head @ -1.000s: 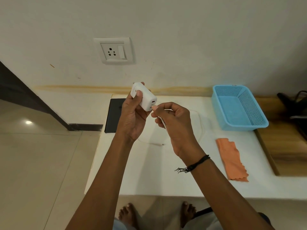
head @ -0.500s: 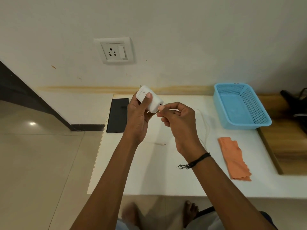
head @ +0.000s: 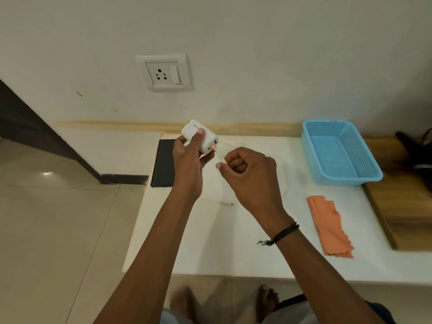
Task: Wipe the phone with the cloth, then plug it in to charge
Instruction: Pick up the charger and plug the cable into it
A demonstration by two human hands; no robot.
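Note:
My left hand (head: pixel 190 157) grips a white charger adapter (head: pixel 198 136) above the white table (head: pixel 210 242). The white cable's plug (head: pixel 216 150) sits in the adapter's port. My right hand (head: pixel 247 169) pinches the cable just behind that plug. The cable (head: pixel 286 181) loops over the table, and its free end (head: pixel 230 204) lies below my hands. The black phone (head: pixel 163 164) lies flat at the table's left edge, partly hidden by my left hand. An orange cloth (head: pixel 329 225) lies on the table to the right. A wall socket (head: pixel 163 73) is above the table.
A blue perforated plastic basket (head: pixel 341 153) stands at the back right of the table. A wooden surface (head: pixel 402 206) adjoins the table on the right, with a dark object (head: pixel 418 150) at its far end. My bare feet (head: pixel 266 298) show on the tiled floor below.
The cable plug went from my right fingertips into the adapter's port. My right hand has drawn back slightly along the cable. The adapter has tilted a little.

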